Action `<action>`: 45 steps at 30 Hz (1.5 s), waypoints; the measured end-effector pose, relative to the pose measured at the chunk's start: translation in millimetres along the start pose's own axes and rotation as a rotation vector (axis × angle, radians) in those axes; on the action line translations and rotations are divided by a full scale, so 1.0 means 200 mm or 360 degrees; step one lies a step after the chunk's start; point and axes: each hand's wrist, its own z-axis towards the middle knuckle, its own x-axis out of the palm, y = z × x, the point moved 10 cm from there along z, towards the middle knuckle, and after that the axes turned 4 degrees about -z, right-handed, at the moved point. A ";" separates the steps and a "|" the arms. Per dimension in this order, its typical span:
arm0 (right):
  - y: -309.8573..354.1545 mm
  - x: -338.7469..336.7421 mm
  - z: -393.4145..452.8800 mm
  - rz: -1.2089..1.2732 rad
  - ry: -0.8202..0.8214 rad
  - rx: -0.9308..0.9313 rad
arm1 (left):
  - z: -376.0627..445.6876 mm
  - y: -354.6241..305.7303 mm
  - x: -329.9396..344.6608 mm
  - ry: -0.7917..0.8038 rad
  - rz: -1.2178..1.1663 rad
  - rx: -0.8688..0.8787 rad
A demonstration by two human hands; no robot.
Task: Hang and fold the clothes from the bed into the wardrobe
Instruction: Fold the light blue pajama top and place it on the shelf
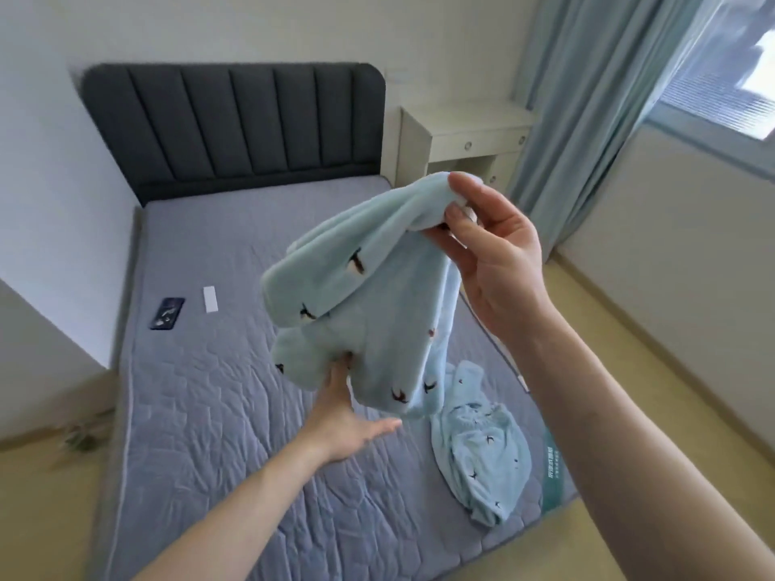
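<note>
Head view, looking down over the bed.

I see the right hand (490, 249) raised above the mattress, thumb and fingertips pinching one edge of a pale blue fleecy garment with small dark bird-like marks (360, 295). The garment hangs from that pinch, bunched and twisted, clear of the bed.

The left hand (344, 417) reaches up from below. Its fingertips go into the lower folds of the hanging garment and are hidden there; thumb stretched out to the side. Touching the cloth, but I cannot tell whether it grips.

A second pale blue garment of the same print (478, 450) lies crumpled on the grey quilted mattress (218, 413), near the right edge, just below the hanging one.

Also on the mattress, well apart to the left: a dark phone (167, 313) and a small white rectangular slip (210, 299), side by side.

Dark grey padded headboard (235, 123) at the far end. White bedside cabinet with drawers (461, 136) beside it. Light blue curtain (587, 98) at the window on the right.
</note>
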 end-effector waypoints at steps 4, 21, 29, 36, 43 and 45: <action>-0.09 0.38 -0.11 -0.0124 0.0190 0.0027 | -0.06 0.16 -0.42 -0.0450 -0.0437 -0.0096; -1.06 0.98 -0.96 -0.1169 0.1107 0.0622 | -0.49 0.30 -1.24 -0.0715 -0.1155 -0.0419; -1.17 0.90 -0.98 -0.1092 0.0567 0.0608 | -0.62 0.52 -1.14 -0.0371 -0.1402 -0.0504; -1.24 0.76 -0.99 -0.0624 0.0289 0.1043 | -0.96 0.72 -0.79 0.0372 -0.0174 -0.0250; -1.08 0.78 -0.91 -0.0652 0.0369 0.0908 | -0.92 0.97 -0.93 -0.0301 0.0204 -0.0277; -0.98 0.71 -0.83 -0.0823 0.0366 0.0755 | -0.89 0.93 -1.13 -0.0512 -0.0007 -0.0257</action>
